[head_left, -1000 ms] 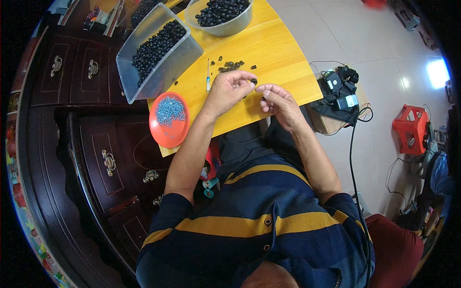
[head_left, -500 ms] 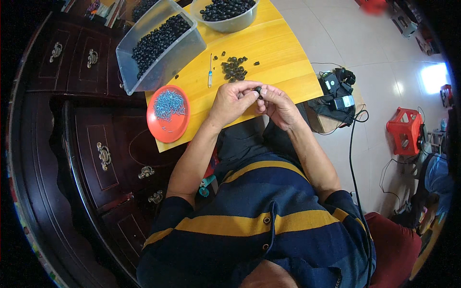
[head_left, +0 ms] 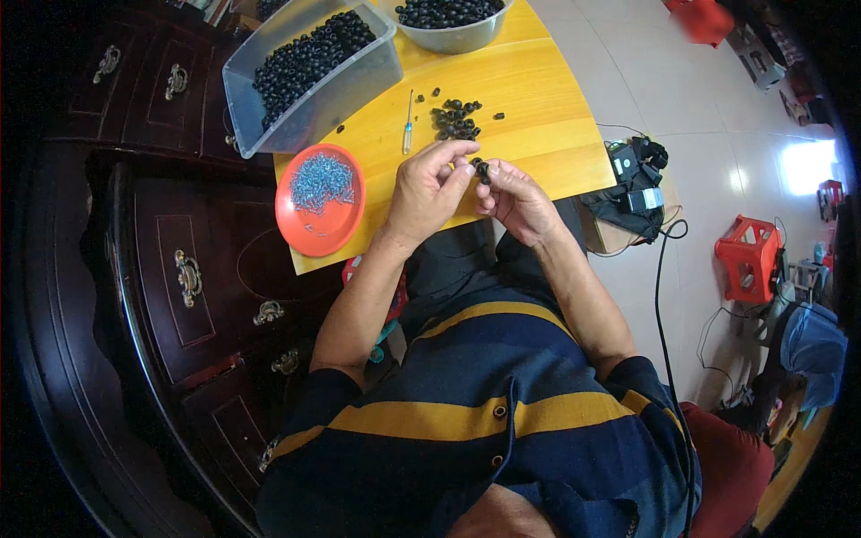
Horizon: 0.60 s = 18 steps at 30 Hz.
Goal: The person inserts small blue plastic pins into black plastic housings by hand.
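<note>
Over the table's near edge my two hands meet at small black round parts point(head_left: 483, 170). My right hand point(head_left: 522, 202) pinches them between thumb and fingers. The thumb tip of my left hand point(head_left: 421, 193) is against them from the other side, its forefinger raised above; its other fingers are partly hidden. Just beyond lies a loose pile of similar black parts point(head_left: 456, 117). A screwdriver point(head_left: 408, 134) with a clear blue handle rests left of the pile. Further left, an orange-red plate point(head_left: 314, 242) holds many small bluish metal screws point(head_left: 321, 182).
A clear plastic bin point(head_left: 359, 94) of black parts stands at the table's far left, with a round tub point(head_left: 457, 38) of them beside it. Dark drawers point(head_left: 193, 269) flank the yellow table point(head_left: 547, 108). Right are a black bag point(head_left: 632, 197), a cable point(head_left: 659, 296) and a red stool point(head_left: 749, 260).
My left forefinger has lifted away from the black parts, and more of them shows between the hands. The table and its contents appear shifted slightly up and right in view.
</note>
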Tool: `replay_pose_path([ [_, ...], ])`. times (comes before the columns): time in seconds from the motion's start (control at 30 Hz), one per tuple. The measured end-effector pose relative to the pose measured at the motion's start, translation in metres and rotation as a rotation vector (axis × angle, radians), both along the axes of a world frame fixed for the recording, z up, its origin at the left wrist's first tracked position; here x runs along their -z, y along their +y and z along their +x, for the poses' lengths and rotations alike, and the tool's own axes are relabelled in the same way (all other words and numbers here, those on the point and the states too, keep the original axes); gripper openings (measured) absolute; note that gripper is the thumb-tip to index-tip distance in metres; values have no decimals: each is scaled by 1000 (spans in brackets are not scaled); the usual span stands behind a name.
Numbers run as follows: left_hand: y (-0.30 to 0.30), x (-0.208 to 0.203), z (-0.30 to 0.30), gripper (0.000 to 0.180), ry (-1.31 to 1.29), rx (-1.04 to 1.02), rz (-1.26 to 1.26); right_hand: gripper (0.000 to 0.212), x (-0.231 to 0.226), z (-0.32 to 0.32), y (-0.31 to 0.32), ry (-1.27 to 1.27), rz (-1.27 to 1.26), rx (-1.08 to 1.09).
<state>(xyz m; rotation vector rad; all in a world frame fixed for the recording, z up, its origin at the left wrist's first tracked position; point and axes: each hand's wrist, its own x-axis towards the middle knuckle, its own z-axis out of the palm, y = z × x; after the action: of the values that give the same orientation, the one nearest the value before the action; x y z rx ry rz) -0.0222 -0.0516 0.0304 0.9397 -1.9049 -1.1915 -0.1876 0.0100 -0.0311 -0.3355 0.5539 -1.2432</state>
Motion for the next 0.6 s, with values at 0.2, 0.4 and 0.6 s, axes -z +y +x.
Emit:
replay_pose_path([
  [0.2,4,1,0,25,-45,-12,-107,17,2,5,-2,104,18,-29],
  [0.4,-2,1,7,22,-140,-4,-79,19,3,5,-2,165,3,-43],
  [0.6,-12,-4,16,20,-78,175,148,18,2,2,-4,193,-36,-114],
])
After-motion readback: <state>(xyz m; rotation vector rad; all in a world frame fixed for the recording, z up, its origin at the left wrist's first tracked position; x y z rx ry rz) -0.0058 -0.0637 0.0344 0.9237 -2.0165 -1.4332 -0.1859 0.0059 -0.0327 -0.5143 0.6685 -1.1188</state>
